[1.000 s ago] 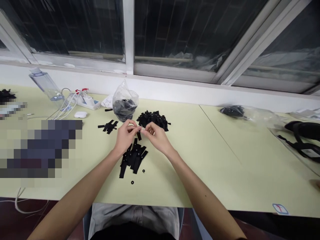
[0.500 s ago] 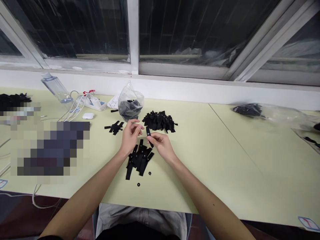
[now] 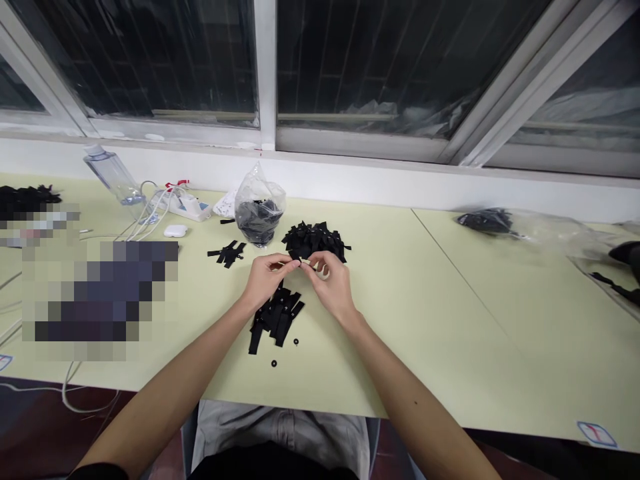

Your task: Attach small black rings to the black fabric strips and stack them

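My left hand (image 3: 264, 279) and my right hand (image 3: 332, 283) meet thumb to thumb over the table, both closed in a pinch on one short black fabric strip (image 3: 295, 255). Fingers cover most of that strip. Just below my hands lies a loose pile of similar black strips (image 3: 278, 317), some with small pale marks. Behind my hands a larger heap of black strips (image 3: 316, 240) sits close to my right fingers. Nearer the table edge rest two small black rings, one ring (image 3: 296, 341) a little farther back than the other ring (image 3: 274, 363).
A clear plastic bag (image 3: 259, 213) of black pieces stands behind my left hand, beside a few black strips (image 3: 227, 253). Farther left are an earphone case (image 3: 175, 231), a power strip (image 3: 193, 207), cables and a tilted bottle (image 3: 114, 175). Another plastic bag (image 3: 545, 230) lies at right.
My left hand has moved right and closed onto the black strip, which my right hand held alone before. The strip is now turned and mostly hidden by fingers.
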### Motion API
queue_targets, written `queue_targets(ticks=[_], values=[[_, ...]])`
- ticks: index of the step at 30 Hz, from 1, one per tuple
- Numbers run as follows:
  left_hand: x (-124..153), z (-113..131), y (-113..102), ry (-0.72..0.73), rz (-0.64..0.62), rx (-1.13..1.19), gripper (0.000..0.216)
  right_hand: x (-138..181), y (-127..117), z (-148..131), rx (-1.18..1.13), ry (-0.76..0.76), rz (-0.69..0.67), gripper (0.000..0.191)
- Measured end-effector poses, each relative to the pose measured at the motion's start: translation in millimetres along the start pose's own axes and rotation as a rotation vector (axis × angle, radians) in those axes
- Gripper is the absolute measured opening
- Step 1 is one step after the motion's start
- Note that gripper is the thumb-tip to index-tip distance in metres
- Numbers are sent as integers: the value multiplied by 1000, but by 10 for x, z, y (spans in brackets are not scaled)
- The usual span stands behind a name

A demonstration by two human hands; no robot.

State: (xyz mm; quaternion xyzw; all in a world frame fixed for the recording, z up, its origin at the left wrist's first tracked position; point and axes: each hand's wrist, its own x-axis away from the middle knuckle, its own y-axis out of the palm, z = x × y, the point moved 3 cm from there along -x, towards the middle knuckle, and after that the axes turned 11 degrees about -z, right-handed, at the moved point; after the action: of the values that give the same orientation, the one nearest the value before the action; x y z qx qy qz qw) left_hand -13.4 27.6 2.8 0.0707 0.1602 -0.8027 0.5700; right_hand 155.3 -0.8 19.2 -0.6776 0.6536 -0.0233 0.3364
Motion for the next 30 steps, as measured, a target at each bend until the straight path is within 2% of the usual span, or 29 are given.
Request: queue_targets(ticks=[2, 4, 7, 12, 30], values=[[1, -11, -1, -15, 10, 12, 26, 15, -52, -65, 146, -144, 50, 11], [0, -14, 8, -15, -8, 33, 25, 23, -60, -109, 214, -256, 12, 11], [-5, -12, 24, 1, -50, 57, 25, 23, -33, -119, 259, -330, -60, 17], [-5, -16, 36, 8, -92, 61, 25, 19, -9, -90, 265, -354, -72, 17], [-11, -62, 38, -70, -122, 71, 25, 39, 25, -77, 278, -308, -98, 12]])
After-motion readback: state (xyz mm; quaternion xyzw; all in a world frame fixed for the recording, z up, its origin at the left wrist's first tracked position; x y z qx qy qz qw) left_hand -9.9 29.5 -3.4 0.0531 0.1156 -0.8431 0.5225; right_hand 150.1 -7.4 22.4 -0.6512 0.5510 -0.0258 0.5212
